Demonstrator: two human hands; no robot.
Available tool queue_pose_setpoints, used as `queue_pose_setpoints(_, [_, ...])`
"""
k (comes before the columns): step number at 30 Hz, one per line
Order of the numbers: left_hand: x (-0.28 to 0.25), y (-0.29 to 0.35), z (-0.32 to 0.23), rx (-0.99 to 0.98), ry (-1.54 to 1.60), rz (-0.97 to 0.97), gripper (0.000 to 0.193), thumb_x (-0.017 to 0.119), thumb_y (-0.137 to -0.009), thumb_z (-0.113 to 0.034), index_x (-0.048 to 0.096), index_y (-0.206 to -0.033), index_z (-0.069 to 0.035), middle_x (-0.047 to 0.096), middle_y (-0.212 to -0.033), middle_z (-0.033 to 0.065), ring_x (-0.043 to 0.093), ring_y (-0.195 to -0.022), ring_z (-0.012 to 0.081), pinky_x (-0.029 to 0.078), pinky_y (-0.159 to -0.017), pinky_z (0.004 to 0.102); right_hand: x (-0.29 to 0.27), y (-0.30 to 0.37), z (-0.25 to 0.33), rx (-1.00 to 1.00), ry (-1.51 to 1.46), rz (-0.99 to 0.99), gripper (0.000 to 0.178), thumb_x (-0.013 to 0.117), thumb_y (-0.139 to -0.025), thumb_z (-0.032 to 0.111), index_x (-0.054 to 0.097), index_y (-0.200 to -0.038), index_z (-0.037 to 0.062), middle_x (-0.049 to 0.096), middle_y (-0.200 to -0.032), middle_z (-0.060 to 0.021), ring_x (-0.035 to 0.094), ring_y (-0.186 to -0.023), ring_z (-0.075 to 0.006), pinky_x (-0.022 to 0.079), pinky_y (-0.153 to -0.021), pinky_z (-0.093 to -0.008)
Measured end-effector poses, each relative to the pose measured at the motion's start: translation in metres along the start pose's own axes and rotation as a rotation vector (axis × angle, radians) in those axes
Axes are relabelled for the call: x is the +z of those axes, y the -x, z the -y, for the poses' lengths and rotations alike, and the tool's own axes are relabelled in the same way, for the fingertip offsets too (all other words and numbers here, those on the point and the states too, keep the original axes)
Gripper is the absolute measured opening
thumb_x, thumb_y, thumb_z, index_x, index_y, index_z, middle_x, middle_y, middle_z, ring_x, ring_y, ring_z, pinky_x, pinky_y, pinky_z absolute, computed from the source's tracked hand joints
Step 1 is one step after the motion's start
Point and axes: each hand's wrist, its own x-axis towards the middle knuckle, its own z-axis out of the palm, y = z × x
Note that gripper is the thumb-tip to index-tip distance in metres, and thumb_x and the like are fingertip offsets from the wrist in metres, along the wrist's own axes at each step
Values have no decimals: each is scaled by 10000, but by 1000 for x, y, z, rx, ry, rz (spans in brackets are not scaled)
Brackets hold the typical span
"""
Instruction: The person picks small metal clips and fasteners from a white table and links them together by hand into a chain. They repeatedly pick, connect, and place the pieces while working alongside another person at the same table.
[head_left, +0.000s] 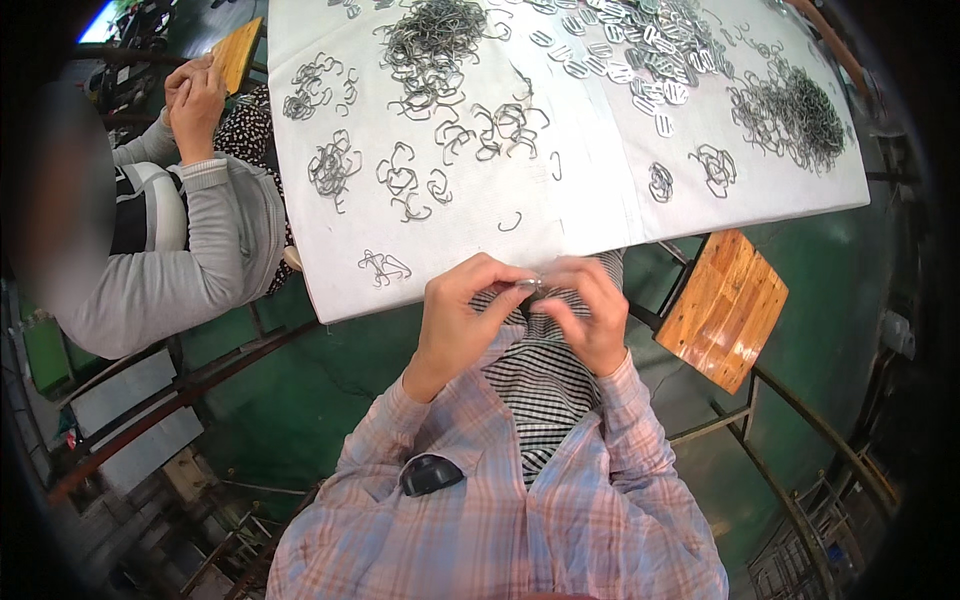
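Note:
Just off the table's front edge, my left hand [462, 312] pinches a small silvery metal piece [526, 284] between thumb and forefinger. Its exact shape is too small to make out. My right hand [588, 312] is right beside it with fingers curled toward the piece and smeared by motion; whether it grips anything is unclear. On the white-covered table [590, 190], a single bent wire hook [511, 221] lies closest to my hands. Small groups of wire hooks [402, 182] are spread to the left, and a larger heap of hooks [432, 45] lies behind them.
Flat oval slotted metal buckles [665, 50] pile up at the back, with another hook heap [795, 118] at the right. A seated person [200, 220] rests clasped hands at the table's left side. A wooden stool [725, 308] stands at my right.

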Motion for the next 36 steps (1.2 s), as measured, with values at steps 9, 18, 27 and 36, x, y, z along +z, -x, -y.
queue_pose_setpoints(9, [2,11,-2,74,8,-69,180,712,-816,55,735,-984,-4,706,-902,84,673,-831,131,524,-728,252,51,-122,-79,37,324,68,206,662,-821,18,699,-1006,102,619,-983,-89,637,-901,-289,516,-751,-373])
queue_pose_setpoints(18, [2,17,8,174,55,-105,187,735,-790,48,740,-964,-20,704,-846,83,685,-737,145,524,-678,261,46,-168,-97,58,440,205,110,692,-836,120,717,-942,100,632,-964,-68,627,-899,-265,505,-761,-377])
queue_pose_setpoints(27, [2,16,12,233,89,-87,193,723,-796,59,734,-972,-20,696,-857,93,678,-748,161,525,-679,276,93,-166,-91,101,636,273,129,682,-857,164,655,-876,40,658,-920,-131,640,-853,-340,493,-726,-439])
queue_pose_setpoints(36, [7,21,14,210,57,-28,179,725,-803,48,736,-968,-19,698,-872,100,678,-760,177,527,-679,283,85,-160,-79,-94,371,306,91,662,-843,68,672,-931,89,619,-945,-76,638,-843,-302,498,-733,-397])
